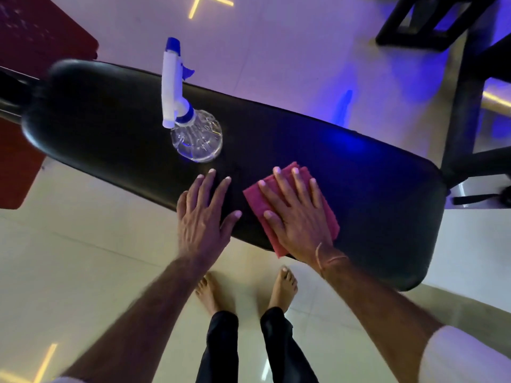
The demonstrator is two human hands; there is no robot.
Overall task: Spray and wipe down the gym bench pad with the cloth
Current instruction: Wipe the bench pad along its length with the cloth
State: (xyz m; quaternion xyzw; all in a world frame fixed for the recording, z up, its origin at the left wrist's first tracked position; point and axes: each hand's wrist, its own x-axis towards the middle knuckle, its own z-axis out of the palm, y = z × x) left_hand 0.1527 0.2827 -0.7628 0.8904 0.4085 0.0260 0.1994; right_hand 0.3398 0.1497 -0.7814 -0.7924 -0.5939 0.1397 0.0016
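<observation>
A long black bench pad (373,194) runs diagonally across the view. A folded pink cloth (326,214) lies on its near edge, and my right hand (296,214) presses flat on top of it with fingers spread. My left hand (204,214) rests flat on the bare pad just left of the cloth, fingers apart, holding nothing. A clear spray bottle (197,136) with a white and blue trigger head stands upright on the pad beyond my left hand, untouched.
A black metal frame (467,114) rises at the pad's right end. Red mats (33,31) lie on the tiled floor at the left. My bare feet (282,288) stand on the tiles beside the bench's near edge.
</observation>
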